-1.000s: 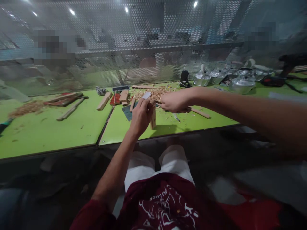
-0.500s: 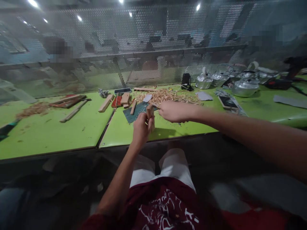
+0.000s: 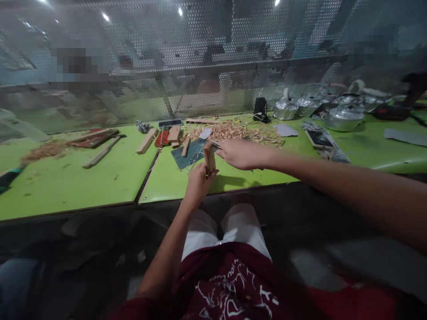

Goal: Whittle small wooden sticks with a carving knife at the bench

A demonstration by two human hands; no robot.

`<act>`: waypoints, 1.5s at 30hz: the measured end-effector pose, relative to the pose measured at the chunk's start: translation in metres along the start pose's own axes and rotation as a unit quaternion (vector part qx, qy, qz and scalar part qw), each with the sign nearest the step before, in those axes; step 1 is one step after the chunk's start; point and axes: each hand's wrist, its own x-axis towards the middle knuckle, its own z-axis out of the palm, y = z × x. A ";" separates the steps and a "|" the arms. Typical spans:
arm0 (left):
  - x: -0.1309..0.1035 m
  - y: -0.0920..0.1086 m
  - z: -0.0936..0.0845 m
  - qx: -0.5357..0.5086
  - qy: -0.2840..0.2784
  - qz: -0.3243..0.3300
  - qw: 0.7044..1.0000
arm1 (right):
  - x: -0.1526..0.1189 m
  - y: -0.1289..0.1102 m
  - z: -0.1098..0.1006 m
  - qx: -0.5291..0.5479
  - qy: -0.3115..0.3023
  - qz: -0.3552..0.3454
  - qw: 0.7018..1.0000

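Observation:
My left hand (image 3: 197, 183) is closed around the lower part of a wooden block (image 3: 209, 156), which stands upright just above the green worktop. My right hand (image 3: 240, 154) grips a slim, dark tool (image 3: 215, 145), mostly hidden by the fingers; its exact kind cannot be made out. The tool's end meets or nearly meets the upper right side of the block. Behind the block lies a dark green sheet (image 3: 192, 153) with a small wooden strip (image 3: 186, 147) on it.
Curled wood shavings (image 3: 233, 131) are heaped behind my hands. Wood pieces (image 3: 147, 141) lie to the left, beside a phone (image 3: 171, 123). Another phone (image 3: 319, 139) and several metal kettles (image 3: 344, 118) sit at the right. A perforated metal screen (image 3: 207, 66) rises along the back.
My left hand's grip has shifted lower on the block, leaving more of it uncovered. My right hand has moved slightly left, with the tool still at the block's top.

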 end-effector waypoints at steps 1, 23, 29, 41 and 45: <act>0.001 0.000 -0.001 -0.009 -0.007 0.000 1.000 | -0.001 0.000 0.005 -0.013 -0.002 0.000 1.000; 0.006 -0.005 -0.001 -0.067 -0.029 -0.011 0.997 | 0.007 0.001 0.104 0.022 0.147 0.070 0.986; 0.004 -0.012 0.001 -0.086 -0.033 -0.015 0.996 | 0.006 0.006 0.101 0.080 0.168 0.060 0.981; -0.004 -0.017 0.010 -0.138 -0.020 -0.057 0.989 | 0.019 -0.001 0.103 0.293 0.196 -0.008 0.936; -0.004 -0.018 0.009 -0.134 -0.037 -0.050 0.989 | 0.022 0.002 0.104 0.261 0.207 -0.008 0.943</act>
